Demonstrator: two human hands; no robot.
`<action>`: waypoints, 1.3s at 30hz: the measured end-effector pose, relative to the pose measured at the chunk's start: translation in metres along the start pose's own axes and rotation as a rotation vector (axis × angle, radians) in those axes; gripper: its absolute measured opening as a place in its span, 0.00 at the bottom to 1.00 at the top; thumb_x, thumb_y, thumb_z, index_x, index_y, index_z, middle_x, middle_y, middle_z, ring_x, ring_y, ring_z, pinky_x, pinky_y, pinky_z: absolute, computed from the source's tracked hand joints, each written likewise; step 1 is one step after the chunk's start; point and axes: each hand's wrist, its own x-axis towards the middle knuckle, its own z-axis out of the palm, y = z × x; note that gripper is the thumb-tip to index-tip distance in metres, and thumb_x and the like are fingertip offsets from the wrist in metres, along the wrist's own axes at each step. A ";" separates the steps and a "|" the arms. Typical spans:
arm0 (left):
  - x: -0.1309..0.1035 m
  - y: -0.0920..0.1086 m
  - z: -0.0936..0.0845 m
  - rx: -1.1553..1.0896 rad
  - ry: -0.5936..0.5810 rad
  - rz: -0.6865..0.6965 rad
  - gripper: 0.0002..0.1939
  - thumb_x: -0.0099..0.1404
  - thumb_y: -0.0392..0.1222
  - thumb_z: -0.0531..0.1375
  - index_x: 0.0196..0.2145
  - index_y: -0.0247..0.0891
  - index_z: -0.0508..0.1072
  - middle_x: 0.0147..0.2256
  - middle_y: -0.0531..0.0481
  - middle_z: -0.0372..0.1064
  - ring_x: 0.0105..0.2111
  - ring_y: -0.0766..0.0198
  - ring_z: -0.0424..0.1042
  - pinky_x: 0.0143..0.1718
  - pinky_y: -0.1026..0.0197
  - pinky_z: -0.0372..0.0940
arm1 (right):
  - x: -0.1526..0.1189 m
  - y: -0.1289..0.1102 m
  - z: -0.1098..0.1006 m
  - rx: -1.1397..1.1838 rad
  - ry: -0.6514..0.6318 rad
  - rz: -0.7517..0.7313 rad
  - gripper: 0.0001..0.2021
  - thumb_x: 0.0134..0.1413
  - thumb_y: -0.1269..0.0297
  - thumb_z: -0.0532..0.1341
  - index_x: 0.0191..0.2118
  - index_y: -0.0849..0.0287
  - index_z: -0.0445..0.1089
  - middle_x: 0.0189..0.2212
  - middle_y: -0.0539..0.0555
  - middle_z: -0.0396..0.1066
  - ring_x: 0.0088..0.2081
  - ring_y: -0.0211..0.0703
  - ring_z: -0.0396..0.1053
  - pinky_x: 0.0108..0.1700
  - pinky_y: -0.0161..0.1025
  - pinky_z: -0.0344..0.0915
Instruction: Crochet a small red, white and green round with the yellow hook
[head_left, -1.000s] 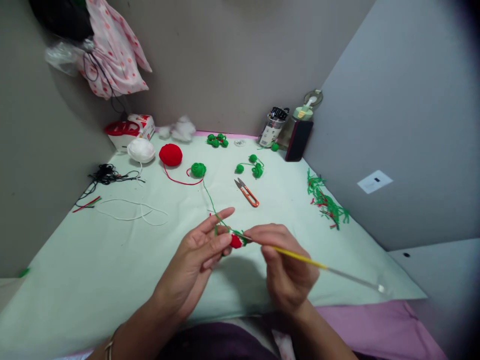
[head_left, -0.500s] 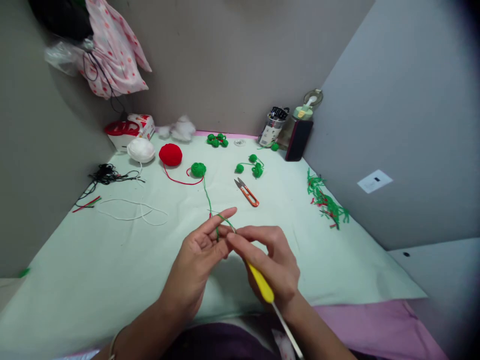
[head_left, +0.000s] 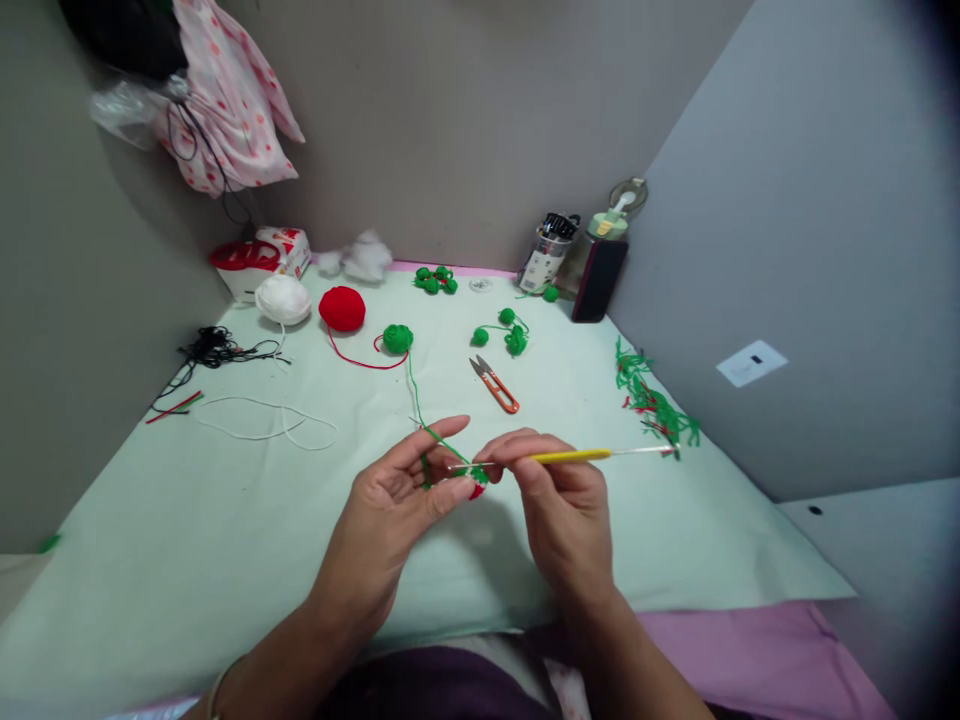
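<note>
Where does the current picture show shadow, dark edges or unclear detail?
Head view: soft shadow on the pale cloth below the red-and-green piece; same view: upper right corner falls to black; same view: stitches too indistinct to count.

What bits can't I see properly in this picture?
Head view: part of the small red-and-green piece, covered by the left hand.
Head view: part of the yellow-handled hook, under the right hand.
Head view: part of the bottle, behind the phone.
Head view: the spotted bag's top, cut off by the upper edge.
Head view: the cup label's markings, too small.
</note>
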 end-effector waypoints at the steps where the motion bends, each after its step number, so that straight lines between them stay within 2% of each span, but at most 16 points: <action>1: 0.000 0.001 0.000 -0.001 -0.003 -0.001 0.21 0.60 0.42 0.76 0.51 0.54 0.84 0.34 0.55 0.76 0.40 0.63 0.76 0.49 0.61 0.67 | 0.000 0.001 0.000 0.047 0.011 0.026 0.07 0.70 0.63 0.64 0.43 0.52 0.81 0.36 0.52 0.81 0.37 0.41 0.76 0.40 0.39 0.74; 6: -0.001 0.003 -0.001 0.012 -0.027 -0.031 0.22 0.60 0.43 0.75 0.53 0.49 0.84 0.38 0.51 0.77 0.43 0.59 0.76 0.52 0.57 0.67 | 0.004 -0.001 -0.001 0.231 0.029 0.149 0.09 0.70 0.59 0.63 0.39 0.54 0.80 0.32 0.50 0.78 0.34 0.38 0.75 0.40 0.35 0.74; 10: 0.000 0.001 -0.002 0.031 -0.028 -0.036 0.22 0.61 0.44 0.75 0.54 0.49 0.83 0.37 0.51 0.77 0.41 0.60 0.76 0.52 0.56 0.68 | 0.002 -0.004 -0.002 0.214 0.015 0.173 0.10 0.72 0.59 0.62 0.40 0.53 0.79 0.33 0.49 0.78 0.35 0.37 0.76 0.42 0.36 0.73; 13: 0.001 0.000 -0.002 0.101 0.009 0.039 0.20 0.61 0.44 0.74 0.52 0.52 0.84 0.37 0.52 0.77 0.43 0.60 0.75 0.53 0.56 0.67 | -0.004 -0.007 -0.003 0.065 0.003 0.069 0.10 0.74 0.61 0.59 0.43 0.52 0.79 0.37 0.50 0.80 0.37 0.39 0.76 0.43 0.38 0.73; 16: 0.001 0.000 -0.002 0.235 0.067 0.150 0.16 0.61 0.41 0.73 0.47 0.51 0.86 0.37 0.52 0.77 0.44 0.59 0.75 0.56 0.55 0.66 | -0.010 -0.011 -0.002 -0.124 -0.002 -0.106 0.11 0.74 0.67 0.58 0.47 0.52 0.78 0.39 0.51 0.80 0.39 0.40 0.76 0.43 0.40 0.73; 19: 0.001 0.000 -0.002 0.333 0.117 0.222 0.11 0.60 0.39 0.73 0.42 0.49 0.87 0.38 0.51 0.79 0.46 0.56 0.76 0.57 0.53 0.66 | -0.012 -0.014 -0.003 -0.286 -0.094 -0.283 0.12 0.72 0.74 0.58 0.51 0.54 0.77 0.41 0.54 0.81 0.44 0.44 0.77 0.46 0.43 0.74; 22: 0.000 -0.003 -0.003 0.392 0.161 0.327 0.14 0.60 0.36 0.72 0.42 0.51 0.87 0.40 0.52 0.80 0.46 0.56 0.76 0.56 0.53 0.66 | -0.010 -0.015 -0.004 -0.350 -0.171 -0.343 0.13 0.70 0.76 0.58 0.53 0.57 0.76 0.42 0.57 0.81 0.45 0.45 0.78 0.45 0.44 0.75; 26: -0.001 -0.010 -0.004 0.467 0.185 0.507 0.17 0.63 0.34 0.70 0.47 0.54 0.86 0.40 0.53 0.82 0.48 0.57 0.75 0.60 0.52 0.64 | -0.010 -0.012 -0.003 -0.429 -0.165 -0.417 0.12 0.70 0.76 0.57 0.51 0.57 0.75 0.41 0.59 0.81 0.43 0.46 0.78 0.41 0.44 0.76; 29: 0.000 -0.012 -0.003 0.410 0.192 0.445 0.16 0.63 0.36 0.70 0.47 0.52 0.86 0.44 0.51 0.82 0.49 0.56 0.76 0.59 0.53 0.66 | -0.013 -0.009 0.000 -0.603 -0.138 -0.531 0.13 0.68 0.76 0.60 0.52 0.56 0.75 0.44 0.62 0.81 0.43 0.48 0.78 0.41 0.46 0.78; 32: 0.001 -0.010 -0.002 0.320 0.182 0.326 0.16 0.62 0.38 0.71 0.49 0.49 0.85 0.40 0.51 0.80 0.45 0.57 0.78 0.54 0.54 0.69 | -0.013 -0.010 0.003 -0.629 -0.107 -0.567 0.14 0.68 0.76 0.60 0.53 0.55 0.75 0.44 0.62 0.82 0.43 0.48 0.79 0.40 0.45 0.79; 36: 0.001 -0.007 -0.003 0.385 0.190 0.474 0.16 0.64 0.38 0.70 0.48 0.52 0.85 0.42 0.52 0.79 0.50 0.58 0.75 0.60 0.55 0.64 | -0.006 -0.016 0.003 -0.460 -0.112 -0.457 0.11 0.72 0.72 0.57 0.48 0.55 0.77 0.40 0.59 0.82 0.40 0.45 0.81 0.37 0.41 0.78; 37: 0.001 -0.007 -0.003 0.393 0.190 0.480 0.16 0.65 0.38 0.70 0.49 0.53 0.85 0.42 0.52 0.79 0.51 0.58 0.74 0.61 0.55 0.62 | -0.005 -0.017 0.003 -0.472 -0.109 -0.466 0.10 0.72 0.72 0.58 0.48 0.55 0.77 0.40 0.58 0.82 0.40 0.45 0.81 0.37 0.41 0.79; 39: 0.001 -0.006 -0.002 0.351 0.168 0.391 0.19 0.65 0.41 0.70 0.53 0.53 0.83 0.40 0.53 0.77 0.49 0.58 0.74 0.59 0.55 0.62 | -0.005 -0.017 0.002 -0.609 -0.104 -0.555 0.11 0.70 0.74 0.60 0.49 0.56 0.77 0.41 0.58 0.82 0.42 0.44 0.80 0.40 0.41 0.79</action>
